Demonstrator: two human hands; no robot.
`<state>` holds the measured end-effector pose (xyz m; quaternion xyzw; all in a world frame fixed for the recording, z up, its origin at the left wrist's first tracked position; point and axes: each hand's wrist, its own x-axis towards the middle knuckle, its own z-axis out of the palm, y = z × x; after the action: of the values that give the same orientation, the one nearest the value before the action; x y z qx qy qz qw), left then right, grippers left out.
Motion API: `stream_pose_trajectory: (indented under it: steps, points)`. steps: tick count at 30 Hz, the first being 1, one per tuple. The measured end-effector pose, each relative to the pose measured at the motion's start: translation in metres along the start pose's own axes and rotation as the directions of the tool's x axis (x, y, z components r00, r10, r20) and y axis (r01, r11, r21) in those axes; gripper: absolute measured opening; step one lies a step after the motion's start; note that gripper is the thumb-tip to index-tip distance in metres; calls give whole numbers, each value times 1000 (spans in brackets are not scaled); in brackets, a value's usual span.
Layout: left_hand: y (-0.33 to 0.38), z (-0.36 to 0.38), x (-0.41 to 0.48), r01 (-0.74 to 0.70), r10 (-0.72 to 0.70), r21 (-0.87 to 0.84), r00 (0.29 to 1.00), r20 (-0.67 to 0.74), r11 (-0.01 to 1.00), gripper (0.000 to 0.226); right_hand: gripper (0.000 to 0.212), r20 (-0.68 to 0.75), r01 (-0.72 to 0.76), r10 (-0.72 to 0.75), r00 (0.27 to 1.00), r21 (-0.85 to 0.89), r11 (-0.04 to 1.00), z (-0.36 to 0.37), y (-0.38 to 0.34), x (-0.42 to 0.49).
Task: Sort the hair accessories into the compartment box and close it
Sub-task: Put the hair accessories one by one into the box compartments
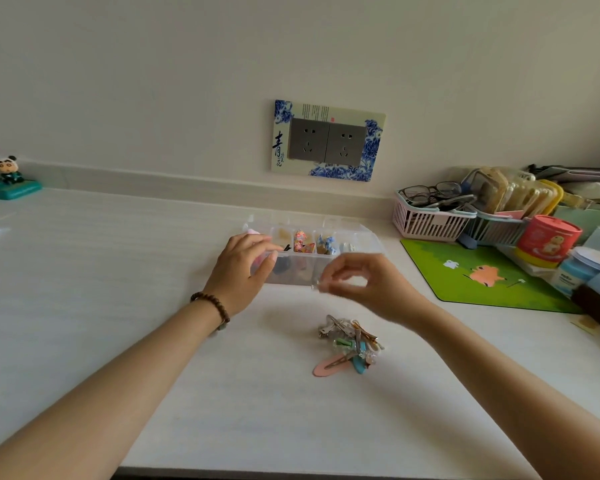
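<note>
A clear plastic compartment box (368,242) stands open on the white desk, with colourful hair accessories in several of its cells. My left hand (245,268) rests against the box's left front, fingers curled around something pink that is mostly hidden. My right hand (364,284) hovers just in front of the box, thumb and fingers pinching a small clear clip (317,285), which is blurred. A pile of hair clips (350,342) lies nearer to me, with a pink snap clip (328,367) at its front.
A green mouse mat (482,271) lies right of the box. Behind it stand a pink basket (426,220) with glasses, a red tin (548,239) and other clutter. A panda figure (9,178) sits far left. A socket plate (328,142) is on the wall.
</note>
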<state>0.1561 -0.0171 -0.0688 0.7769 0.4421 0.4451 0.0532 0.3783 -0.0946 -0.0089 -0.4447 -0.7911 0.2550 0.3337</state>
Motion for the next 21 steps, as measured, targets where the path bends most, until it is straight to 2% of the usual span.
stream_pose_trajectory:
  steps: [4,7,12,17,21]
  points:
    - [-1,-2,0,-15,15,7,1000,11,1000,49,15,-176,-6,11,984,25,1000,-2,-1,50]
    - [-1,-3,-1,-23,23,-4,1000,5,1000,50,16,-231,-16,9,973,-29,999,5,-2,85]
    - [0,-4,-1,-29,29,-20,999,16,999,47,20,-212,-117,82,974,-157,981,16,3,109]
    - [-2,-3,-1,-10,10,-28,1000,14,1000,48,14,-255,-39,-6,967,-170,985,8,2,80]
    - [-2,0,0,-1,1,-44,1000,0,999,52,13,-89,37,-54,995,-186,982,-2,-6,38]
